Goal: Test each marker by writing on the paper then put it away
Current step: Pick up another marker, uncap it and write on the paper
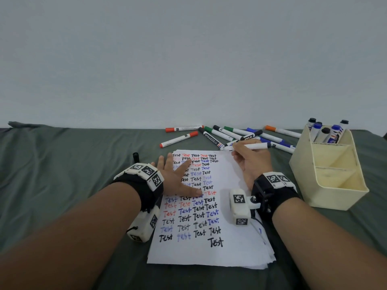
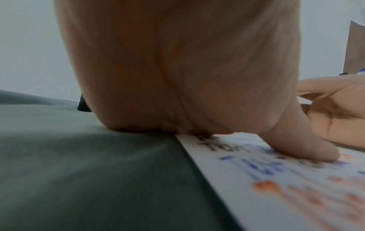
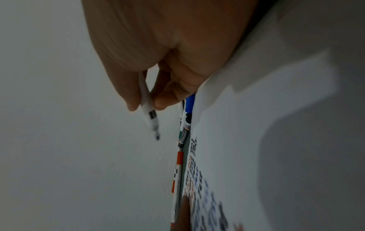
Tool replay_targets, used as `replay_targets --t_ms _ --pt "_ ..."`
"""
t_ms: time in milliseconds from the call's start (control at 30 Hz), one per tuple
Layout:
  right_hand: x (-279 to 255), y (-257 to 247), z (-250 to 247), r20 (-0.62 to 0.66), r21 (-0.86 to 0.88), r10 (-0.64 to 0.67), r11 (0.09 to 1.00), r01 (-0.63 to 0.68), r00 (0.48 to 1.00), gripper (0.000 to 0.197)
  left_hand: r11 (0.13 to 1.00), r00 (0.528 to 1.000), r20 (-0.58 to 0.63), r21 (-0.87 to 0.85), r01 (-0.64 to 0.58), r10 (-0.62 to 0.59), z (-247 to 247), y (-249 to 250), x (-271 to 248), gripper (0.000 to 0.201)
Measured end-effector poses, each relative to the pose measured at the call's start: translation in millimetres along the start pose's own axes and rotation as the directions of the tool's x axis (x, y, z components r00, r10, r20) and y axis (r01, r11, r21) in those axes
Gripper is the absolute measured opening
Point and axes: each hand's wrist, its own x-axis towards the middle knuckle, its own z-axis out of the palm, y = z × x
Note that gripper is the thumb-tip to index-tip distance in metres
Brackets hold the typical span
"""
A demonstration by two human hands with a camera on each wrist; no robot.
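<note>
A white sheet of paper (image 1: 228,208) covered with rows of "Test" in black, red and blue lies on the green cloth. My left hand (image 1: 180,174) presses flat on its upper left part, fingers spread; its thumb (image 2: 308,150) lies on the writing. My right hand (image 1: 249,160) holds an uncapped white marker (image 1: 249,146) near the paper's top right corner, its tip (image 3: 157,137) pointing left just above the sheet. A black cap (image 1: 135,157) stands on the cloth left of my left hand. Several capped markers (image 1: 228,135) lie loose beyond the paper.
A cream desk organiser (image 1: 333,176) stands at the right; its back compartment holds several markers (image 1: 326,130), and its front compartments show nothing inside. A pale wall rises just behind the loose markers. Green cloth (image 1: 62,164) covers the surface to the left.
</note>
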Motion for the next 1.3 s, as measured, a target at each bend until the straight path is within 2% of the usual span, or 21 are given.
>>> replay_targets --t_ms 67,133,200,333,400,500,533,567,633,733,800,867,933,1100,1200,1300 --pt "-9 -5 -3 0.042 0.052 -0.002 0.999 0.0 0.999 0.012 1.0 1.0 -0.012 0.007 0.003 -0.002 0 0 -1 0.139" --pt "-20 -7 -7 0.117 -0.012 0.0 1.0 0.001 0.993 0.017 1.0 0.999 -0.039 0.022 0.004 -0.003 1 0 -1 0.138" --pt "-29 -8 -9 0.184 -0.049 0.025 0.999 -0.016 0.983 0.012 0.999 0.997 -0.071 0.043 0.0 0.003 3 -1 -1 0.134" --pt "-36 -12 -11 0.212 0.104 0.114 0.985 -0.139 0.971 0.007 0.999 0.976 -0.214 0.002 -0.048 0.047 -1 -5 -9 0.111" --pt "-37 -14 -14 0.24 0.161 0.132 0.972 -0.174 0.962 0.014 0.999 0.93 -0.367 -0.002 -0.039 0.036 -9 -14 -14 0.097" --pt "-39 -17 -14 0.253 0.163 0.11 0.974 -0.154 0.961 0.01 0.995 0.797 -0.604 0.057 0.082 -0.031 -18 -41 -18 0.051" --pt "-40 -17 -13 0.255 0.153 0.104 0.977 -0.146 0.961 0.009 0.991 0.768 -0.637 0.041 0.131 -0.075 -18 -53 -18 0.044" --pt "-40 -17 -12 0.257 0.14 0.098 0.981 -0.137 0.961 0.009 0.985 0.76 -0.638 0.02 0.173 -0.121 -19 -65 -19 0.041" --pt "-41 -16 -12 0.259 0.117 0.082 0.986 -0.116 0.962 0.013 0.977 0.793 -0.583 -0.01 0.213 -0.179 -22 -85 -19 0.041" --pt "-40 -12 -13 0.258 0.083 0.079 0.991 -0.103 0.963 0.025 0.976 0.865 -0.465 0.014 0.218 -0.187 -31 -99 -14 0.036" --pt "-37 -9 -13 0.255 0.068 0.075 0.993 -0.095 0.964 0.023 0.977 0.88 -0.427 -0.039 0.212 -0.208 -35 -99 -12 0.029" --pt "-34 -5 -14 0.248 0.048 0.076 0.995 -0.091 0.966 0.021 0.977 0.864 -0.457 -0.132 0.168 -0.21 -38 -94 -10 0.021" --pt "-31 -2 -15 0.251 0.033 0.077 0.996 -0.088 0.965 0.017 0.967 0.839 -0.514 -0.246 0.058 -0.181 -39 -81 -10 0.012" --pt "-28 1 -17 0.272 -0.006 0.073 0.997 -0.075 0.96 0.016 0.92 0.808 -0.589 -0.312 -0.239 0.01 -41 -33 -15 0.012" --pt "-28 1 -17 0.27 -0.001 0.077 0.997 -0.08 0.96 0.019 0.9 0.809 -0.578 -0.291 -0.324 0.104 -42 -9 -20 0.012" --pt "-29 0 -17 0.272 0.003 0.081 0.996 -0.085 0.959 0.02 0.863 0.821 -0.558 -0.35 -0.366 0.122 -43 10 -23 0.011"
